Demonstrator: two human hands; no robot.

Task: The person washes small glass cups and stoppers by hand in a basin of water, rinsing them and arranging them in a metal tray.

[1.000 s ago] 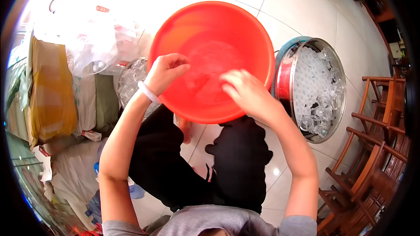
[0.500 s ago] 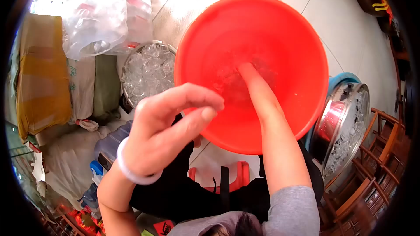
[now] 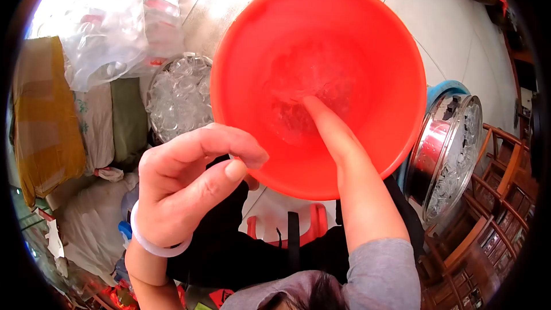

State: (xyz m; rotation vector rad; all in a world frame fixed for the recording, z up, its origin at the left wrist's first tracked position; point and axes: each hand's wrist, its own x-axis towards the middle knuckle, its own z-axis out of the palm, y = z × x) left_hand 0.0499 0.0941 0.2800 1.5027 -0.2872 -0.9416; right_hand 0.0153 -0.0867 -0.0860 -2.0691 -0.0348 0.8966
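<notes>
A large red basin (image 3: 247, 34) holds water, with clear things under its surface too blurred to tell apart. My right hand is down in this water; the forearm enters near the middle of the basin and the fingers are hidden. Outside the basin's lower left rim, my left hand (image 3: 195, 178) is raised near the camera, its fingers curved and the thumb apart from them, with nothing between. A white band circles the left wrist. Clear glass pieces fill a round metal container (image 3: 181, 97) left of the basin.
Right of the basin, a tilted metal pot (image 3: 433, 155) with clear pieces rests by a blue basin (image 3: 447, 88). Wooden chairs (image 3: 488, 218) stand at the lower right. Plastic-wrapped packs (image 3: 109, 23) and a taped brown package (image 3: 46, 120) are on the left. A red stool (image 3: 314, 224) shows below.
My right hand has gone from above the basin down into the water. My left hand has left the basin's rim and come up closer to the camera. The view has shifted.
</notes>
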